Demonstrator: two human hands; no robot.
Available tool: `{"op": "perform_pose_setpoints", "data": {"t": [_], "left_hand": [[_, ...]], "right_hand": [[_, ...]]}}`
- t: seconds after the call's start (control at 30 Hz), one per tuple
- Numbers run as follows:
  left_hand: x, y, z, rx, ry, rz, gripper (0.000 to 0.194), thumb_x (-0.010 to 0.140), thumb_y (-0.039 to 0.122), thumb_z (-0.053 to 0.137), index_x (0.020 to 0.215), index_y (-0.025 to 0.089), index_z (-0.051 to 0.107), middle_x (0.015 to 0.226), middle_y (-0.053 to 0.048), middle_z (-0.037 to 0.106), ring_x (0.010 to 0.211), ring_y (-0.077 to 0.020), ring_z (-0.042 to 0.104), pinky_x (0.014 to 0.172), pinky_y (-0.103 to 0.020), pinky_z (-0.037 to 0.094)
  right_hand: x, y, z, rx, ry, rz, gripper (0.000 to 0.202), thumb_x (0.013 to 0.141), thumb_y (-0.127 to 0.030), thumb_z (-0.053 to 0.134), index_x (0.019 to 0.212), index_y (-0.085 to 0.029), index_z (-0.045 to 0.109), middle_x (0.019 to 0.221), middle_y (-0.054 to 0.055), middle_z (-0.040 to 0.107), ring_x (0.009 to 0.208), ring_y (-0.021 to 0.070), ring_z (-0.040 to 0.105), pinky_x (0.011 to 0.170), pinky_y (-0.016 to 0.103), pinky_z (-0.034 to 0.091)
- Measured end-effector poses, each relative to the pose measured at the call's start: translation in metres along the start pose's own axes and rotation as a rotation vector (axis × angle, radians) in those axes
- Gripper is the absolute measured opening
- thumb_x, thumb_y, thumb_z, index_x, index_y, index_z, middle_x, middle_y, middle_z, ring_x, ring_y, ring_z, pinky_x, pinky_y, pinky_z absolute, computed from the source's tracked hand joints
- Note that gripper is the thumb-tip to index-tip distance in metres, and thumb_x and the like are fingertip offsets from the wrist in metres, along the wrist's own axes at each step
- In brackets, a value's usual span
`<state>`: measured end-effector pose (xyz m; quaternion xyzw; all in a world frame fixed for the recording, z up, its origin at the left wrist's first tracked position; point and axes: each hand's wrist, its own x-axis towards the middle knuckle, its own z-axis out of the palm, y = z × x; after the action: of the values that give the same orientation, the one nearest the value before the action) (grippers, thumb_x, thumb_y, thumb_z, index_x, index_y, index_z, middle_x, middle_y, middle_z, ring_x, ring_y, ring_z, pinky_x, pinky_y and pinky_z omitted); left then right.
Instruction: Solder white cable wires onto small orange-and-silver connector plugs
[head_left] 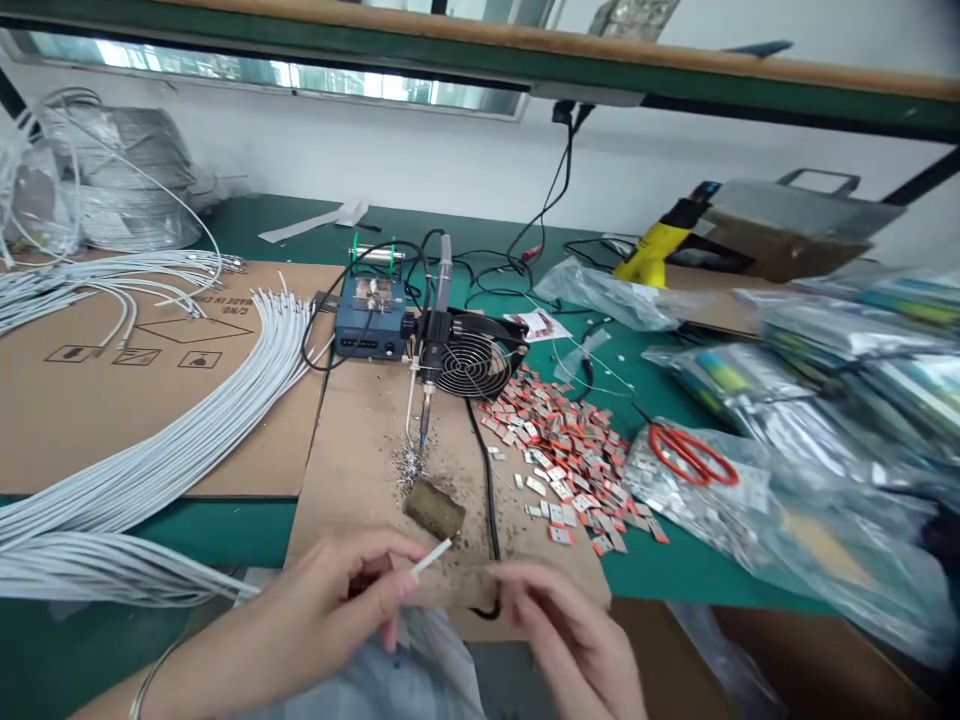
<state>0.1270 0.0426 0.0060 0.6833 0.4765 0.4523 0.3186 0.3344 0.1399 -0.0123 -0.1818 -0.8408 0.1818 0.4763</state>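
Between the thumb and fingers of my left hand (352, 595) is a white cable end (433, 555), its tip pointing up and right. My right hand (566, 630) is to the right, fingers curled and fingertips near the cardboard's front edge; whether it holds anything small is unclear. A brown sponge block (434, 510) lies on the cardboard just above the cable tip. Behind it a soldering iron (425, 410) is fixed upright in a stand, tip down over solder bits. Small metal pieces with red edges (574, 455) are piled to the right.
Bundled white cables (202, 410) cover the left. A blue soldering station (369, 315) and a black fan (472, 362) stand behind. Red-handled scissors (691, 455) lie on plastic bags at right, near a yellow tool (656, 250). A black cord (486, 470) crosses the cardboard (352, 450).
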Motion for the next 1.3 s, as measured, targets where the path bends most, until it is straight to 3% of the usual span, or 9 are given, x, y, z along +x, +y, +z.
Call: {"op": "perform_pose_setpoints", "data": {"t": [0.1,0.2,0.27,0.4,0.57,0.63,0.8,1.1,1.3], "left_hand": [[-0.010,-0.008,0.006,0.060,-0.043,-0.029,0.037,0.091,0.045,0.037,0.109,0.021,0.059,0.066,0.000,0.058,0.045,-0.0065,0.038,0.039,-0.014,0.031],[-0.018,-0.013,0.011,0.129,-0.029,-0.074,0.038,0.090,0.045,0.037,0.110,0.021,0.059,0.071,-0.001,0.059,0.043,-0.0070,0.042,0.040,-0.016,0.036],[-0.019,-0.016,0.014,0.167,-0.004,-0.058,0.035,0.089,0.043,0.040,0.107,0.020,0.060,0.075,-0.003,0.060,0.046,-0.0076,0.046,0.044,-0.017,0.040],[-0.012,-0.020,0.023,0.090,0.079,0.056,0.029,0.083,0.042,0.051,0.080,0.015,0.062,0.065,-0.002,0.054,0.050,-0.0092,0.049,0.045,-0.017,0.040],[-0.008,-0.026,0.029,-0.296,0.096,-0.016,0.036,0.078,0.048,0.058,0.071,0.013,0.057,0.051,0.002,0.046,0.038,-0.0062,0.045,0.037,-0.015,0.034],[-0.011,-0.030,0.028,-0.428,0.107,-0.050,0.037,0.074,0.049,0.062,0.070,0.013,0.056,0.047,0.003,0.045,0.035,-0.0067,0.045,0.036,-0.015,0.034],[-0.016,-0.033,0.022,-0.471,0.152,-0.089,0.040,0.071,0.052,0.063,0.070,0.012,0.058,0.047,0.001,0.050,0.039,-0.0106,0.053,0.040,-0.017,0.041],[-0.025,-0.040,0.019,0.153,0.154,0.212,0.028,0.089,0.031,0.046,0.080,0.015,0.067,0.053,-0.001,0.053,0.048,-0.0097,0.053,0.049,-0.018,0.037],[-0.024,-0.038,0.024,-0.180,0.071,0.029,0.037,0.084,0.044,0.050,0.071,0.012,0.061,0.051,0.002,0.043,0.038,-0.0063,0.044,0.038,-0.016,0.030]], "right_hand": [[0.015,-0.017,0.020,0.133,-0.070,-0.021,0.021,0.080,-0.019,0.057,0.100,-0.023,0.061,0.068,0.001,0.058,0.058,0.0143,0.052,0.053,0.024,0.044],[0.020,-0.026,0.030,0.270,-0.088,0.032,0.005,0.078,-0.020,0.060,0.077,-0.019,0.065,0.061,0.000,0.054,0.055,0.0126,0.047,0.050,0.023,0.038],[0.018,-0.028,0.034,0.357,-0.096,0.097,0.010,0.076,-0.022,0.062,0.068,-0.017,0.064,0.057,0.000,0.052,0.052,0.0119,0.044,0.048,0.023,0.035],[0.012,-0.027,0.040,0.501,-0.112,0.150,0.015,0.073,-0.024,0.068,0.061,-0.016,0.062,0.053,-0.001,0.049,0.050,0.0108,0.040,0.046,0.023,0.030],[0.017,-0.022,0.043,0.888,0.148,0.160,0.029,0.079,-0.034,0.063,0.056,-0.018,0.053,0.049,-0.004,0.036,0.046,0.0095,0.031,0.044,0.022,0.028],[0.019,-0.021,0.041,0.845,0.266,0.125,0.026,0.080,-0.030,0.063,0.057,-0.019,0.055,0.050,-0.004,0.038,0.047,0.0097,0.034,0.045,0.021,0.031],[0.020,-0.030,0.041,0.407,-0.079,0.079,0.003,0.072,-0.017,0.069,0.073,-0.019,0.070,0.060,0.001,0.061,0.058,0.0134,0.050,0.054,0.025,0.039],[0.024,-0.034,0.036,0.291,-0.304,0.041,0.009,0.071,-0.013,0.065,0.063,-0.015,0.062,0.057,0.001,0.057,0.056,0.0122,0.050,0.056,0.025,0.038],[0.017,-0.029,0.050,0.533,-0.234,0.031,0.017,0.071,-0.012,0.060,0.059,-0.017,0.049,0.053,-0.003,0.047,0.050,0.0092,0.041,0.046,0.021,0.031]]}}
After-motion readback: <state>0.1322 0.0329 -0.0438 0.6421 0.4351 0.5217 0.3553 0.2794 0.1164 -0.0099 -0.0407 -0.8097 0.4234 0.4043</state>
